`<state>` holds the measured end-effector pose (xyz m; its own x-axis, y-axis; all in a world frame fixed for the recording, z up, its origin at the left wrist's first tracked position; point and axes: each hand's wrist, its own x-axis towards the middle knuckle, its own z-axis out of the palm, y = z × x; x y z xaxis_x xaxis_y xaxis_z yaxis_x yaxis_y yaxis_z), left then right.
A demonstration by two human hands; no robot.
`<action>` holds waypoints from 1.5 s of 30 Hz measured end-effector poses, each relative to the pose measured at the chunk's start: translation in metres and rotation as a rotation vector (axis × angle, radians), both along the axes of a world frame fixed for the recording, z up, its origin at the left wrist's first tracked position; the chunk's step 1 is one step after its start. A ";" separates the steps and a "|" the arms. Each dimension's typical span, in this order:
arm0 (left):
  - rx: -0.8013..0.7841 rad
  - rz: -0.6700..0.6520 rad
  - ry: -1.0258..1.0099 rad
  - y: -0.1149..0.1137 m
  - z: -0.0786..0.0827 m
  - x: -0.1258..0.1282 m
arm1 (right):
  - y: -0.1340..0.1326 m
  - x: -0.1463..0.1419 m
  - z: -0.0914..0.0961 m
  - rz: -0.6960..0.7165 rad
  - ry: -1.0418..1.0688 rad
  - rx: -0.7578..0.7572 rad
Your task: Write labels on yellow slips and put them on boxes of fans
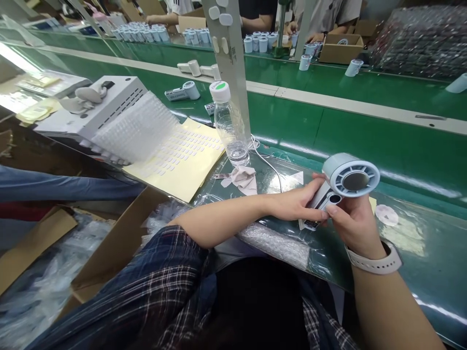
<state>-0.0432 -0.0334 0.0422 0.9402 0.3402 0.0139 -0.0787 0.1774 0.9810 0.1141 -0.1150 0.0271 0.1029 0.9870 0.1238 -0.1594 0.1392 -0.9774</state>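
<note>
Held up just above the green table [365,92], near its close edge: a small handheld fan [343,187], pale blue round head with a grille and a grey centre disc, a white handle running down and to the left. Left hand [297,204] wrapped over the handle from the left, fingers curled onto it, the grip closed on the fan. Right hand [352,223] cupped beneath and behind the head, thumb pressed against the handle just under the head, likewise clenched on the fan; a pale watch strap [375,262] around that wrist.

Judged light and rigid, a hard plastic shell, smooth and a little slippery. Grille ribs likely the weak part, so best taken by the handle or around the rim of the head, not by fingers pushed into the vanes. Handle slim enough for a pinch of thumb and fingers.

Just to the left on the table: a crumpled pinkish cloth [242,177], a clear water bottle [229,126] with a white cap standing upright, a thin white cable [268,165] trailing past it. Further left, a yellow backing sheet [182,165] dotted with small white stickers, partly under a clear sheet of the same, against a white machine [105,104]. Open cardboard box [120,243] with plastic-wrapped parts below the table edge. More fans [182,91] lying on the belt beyond, rows of pale blue heads [142,34] on the far side, other people's hands [314,36] at work there.
</note>
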 end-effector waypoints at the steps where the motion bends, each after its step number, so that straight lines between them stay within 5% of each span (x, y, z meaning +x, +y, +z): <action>1: 0.005 0.001 0.010 -0.001 0.000 0.000 | 0.000 0.000 0.000 0.000 -0.009 -0.001; 7: 0.088 0.155 0.032 -0.004 -0.004 0.002 | 0.003 -0.004 0.009 -0.076 -0.099 0.148; 14: 0.231 0.046 0.072 -0.004 0.003 -0.001 | 0.000 0.001 0.004 -0.055 -0.082 0.044; 19: 0.481 0.304 0.206 -0.002 0.005 -0.001 | 0.002 0.032 0.003 -0.130 -0.238 -0.012; 24: 0.460 0.376 0.218 -0.003 0.007 0.000 | 0.002 0.039 0.006 -0.228 -0.039 0.092; 29: 0.321 0.229 0.069 -0.004 0.011 -0.003 | -0.001 0.028 0.015 -0.411 0.097 0.194; 35: -0.216 -0.286 0.075 0.012 0.010 -0.005 | -0.004 0.031 0.029 -0.554 0.169 0.268; 40: -0.292 -0.333 0.028 0.015 0.003 -0.003 | -0.007 0.031 0.029 -0.554 0.038 0.287; 45: -0.131 -0.273 -0.005 0.015 -0.008 0.002 | -0.019 0.027 0.031 -0.315 0.123 0.298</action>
